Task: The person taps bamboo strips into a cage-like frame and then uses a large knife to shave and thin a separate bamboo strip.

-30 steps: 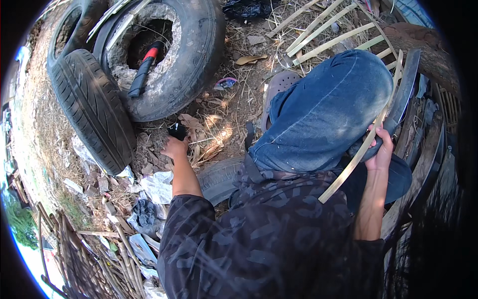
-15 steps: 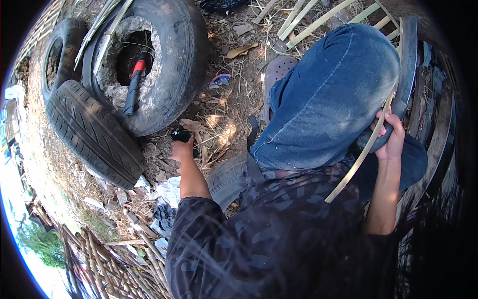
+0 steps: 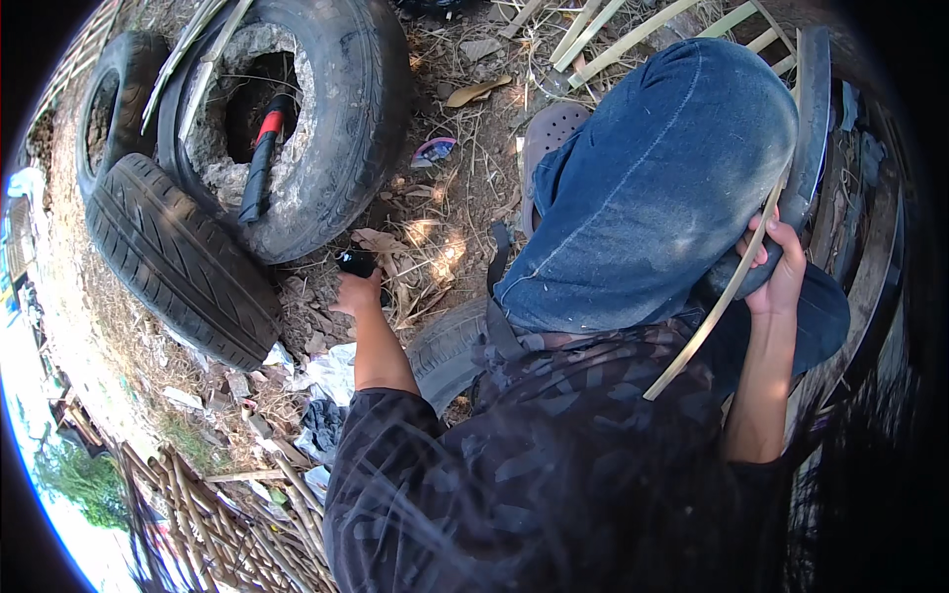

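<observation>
On the ground by the tyres, my left hand has its fingers closed around a small glossy black object whose kind I cannot make out. Beside my bent knee, my right hand grips the dark handle of a large machete-like knife, its long blade rising along the outside of the knee. A thin, pale bamboo strip slants across the fingers of that hand, its upper part against my jeans. Whether the fingers also pinch the strip is hidden.
A large tyre filled with rough concrete stands at the far left, with a black-and-red tool resting in its hole. Another tyre leans against it. Split bamboo slats lie at the far side, and bamboo poles pile up at lower left.
The view has shifted slightly, so the tyres and the left hand sit a little higher in the picture. Both hands keep their grips.
</observation>
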### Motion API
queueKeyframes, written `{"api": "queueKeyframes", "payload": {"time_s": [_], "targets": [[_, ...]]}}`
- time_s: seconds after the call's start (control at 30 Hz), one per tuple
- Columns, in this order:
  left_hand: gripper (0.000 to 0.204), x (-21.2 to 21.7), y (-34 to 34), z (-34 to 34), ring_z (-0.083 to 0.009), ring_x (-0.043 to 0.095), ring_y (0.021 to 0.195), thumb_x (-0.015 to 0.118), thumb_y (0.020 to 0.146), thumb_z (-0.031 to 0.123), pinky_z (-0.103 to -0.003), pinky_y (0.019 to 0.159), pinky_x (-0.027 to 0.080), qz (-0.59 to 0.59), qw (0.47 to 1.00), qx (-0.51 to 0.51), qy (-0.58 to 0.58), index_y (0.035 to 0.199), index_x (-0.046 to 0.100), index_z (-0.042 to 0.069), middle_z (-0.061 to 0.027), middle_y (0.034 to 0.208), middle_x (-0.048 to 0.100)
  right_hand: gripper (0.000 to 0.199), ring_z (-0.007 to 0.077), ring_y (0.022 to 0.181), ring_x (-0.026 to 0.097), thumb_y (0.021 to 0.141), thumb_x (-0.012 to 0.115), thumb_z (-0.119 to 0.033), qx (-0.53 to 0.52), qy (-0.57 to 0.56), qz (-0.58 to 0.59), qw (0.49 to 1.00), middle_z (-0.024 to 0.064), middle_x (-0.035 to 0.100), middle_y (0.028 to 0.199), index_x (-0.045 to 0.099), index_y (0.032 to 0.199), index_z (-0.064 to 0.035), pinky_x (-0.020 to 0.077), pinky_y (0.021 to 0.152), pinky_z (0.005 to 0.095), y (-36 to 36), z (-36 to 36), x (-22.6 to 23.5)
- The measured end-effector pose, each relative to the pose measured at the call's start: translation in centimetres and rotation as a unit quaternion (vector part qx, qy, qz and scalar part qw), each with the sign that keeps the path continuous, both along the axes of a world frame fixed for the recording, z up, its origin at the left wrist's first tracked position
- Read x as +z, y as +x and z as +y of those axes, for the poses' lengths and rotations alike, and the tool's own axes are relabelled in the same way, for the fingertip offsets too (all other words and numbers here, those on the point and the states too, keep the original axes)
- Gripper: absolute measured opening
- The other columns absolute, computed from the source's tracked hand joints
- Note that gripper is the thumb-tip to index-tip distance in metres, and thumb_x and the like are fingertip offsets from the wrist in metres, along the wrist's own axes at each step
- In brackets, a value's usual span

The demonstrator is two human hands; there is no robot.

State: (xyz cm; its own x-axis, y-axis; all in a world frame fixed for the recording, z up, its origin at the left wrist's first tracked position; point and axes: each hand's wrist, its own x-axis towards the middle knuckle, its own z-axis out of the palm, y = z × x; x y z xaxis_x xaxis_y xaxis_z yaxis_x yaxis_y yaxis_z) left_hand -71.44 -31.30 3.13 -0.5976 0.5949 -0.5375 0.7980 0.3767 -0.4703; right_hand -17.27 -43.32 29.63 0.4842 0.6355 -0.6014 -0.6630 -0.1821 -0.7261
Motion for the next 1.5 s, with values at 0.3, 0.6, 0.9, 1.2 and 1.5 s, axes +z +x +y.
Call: {"api": "queueKeyframes", "payload": {"time_s": [0.3,0.6,0.9,1.2,1.5], "targets": [[0.104,0.3,0.0,0.0,-0.0311,0.058,0.118,0.069,0.068,0.064,-0.061,0.110,0.024,-0.012,1.000,0.010,0.013,0.146,0.032,0.005,-0.0161,0.131,0.057,0.021,0.0075,0.053,0.046,0.085,0.059,-0.013,0.023,0.009,0.008,1.000,0.0072,0.063,0.083,0.054,0.103,-0.0043,0.0388,0.051,0.0223,0.3,-0.2,0.0],[0.112,0.8,0.3,0.9,-0.0315,0.052,0.126,0.068,0.068,0.067,-0.063,0.110,0.021,-0.008,1.000,0.021,-0.019,0.150,0.023,0.005,-0.0169,0.140,0.050,0.021,0.0062,0.052,0.046,0.086,0.057,-0.011,-0.012,0.016,0.013,1.000,0.0083,0.062,0.082,0.054,0.105,-0.0015,0.0385,0.050,0.0206,0.0,0.4,-0.1],[0.061,13.9,9.4,2.9,-0.0321,0.067,0.094,0.070,0.079,0.049,-0.040,0.082,0.051,-0.352,0.923,-0.104,0.116,0.112,0.059,-0.001,-0.0196,0.102,0.068,0.008,0.0088,0.052,0.046,0.085,0.061,-0.008,-0.015,0.045,0.080,0.996,0.0048,0.055,0.063,0.055,0.084,-0.0028,0.0409,0.053,0.0239,0.0,0.4,-0.6],[0.020,43.5,35.6,2.6,-0.0289,0.064,0.079,0.068,0.081,0.014,-0.037,0.075,0.047,-0.728,0.500,-0.466,0.061,0.096,0.063,0.003,-0.0114,0.088,0.066,0.016,0.0095,0.054,0.049,0.082,0.064,-0.003,-0.132,0.028,-0.059,0.989,0.0218,0.065,0.089,0.049,0.083,-0.0091,0.0415,0.050,0.0243,4.8,-2.6,-0.3],[0.026,49.7,50.9,-3.0,-0.0301,0.065,0.082,0.061,0.085,0.030,-0.045,0.082,0.048,-0.643,0.248,-0.704,-0.168,0.092,0.063,0.005,-0.0124,0.085,0.064,0.018,0.0142,0.056,0.055,0.080,0.065,-0.002,-0.171,0.069,-0.113,0.976,0.0255,0.067,0.089,0.049,0.086,-0.0057,0.0421,0.050,0.0263,10.2,-1.8,3.2]]}}
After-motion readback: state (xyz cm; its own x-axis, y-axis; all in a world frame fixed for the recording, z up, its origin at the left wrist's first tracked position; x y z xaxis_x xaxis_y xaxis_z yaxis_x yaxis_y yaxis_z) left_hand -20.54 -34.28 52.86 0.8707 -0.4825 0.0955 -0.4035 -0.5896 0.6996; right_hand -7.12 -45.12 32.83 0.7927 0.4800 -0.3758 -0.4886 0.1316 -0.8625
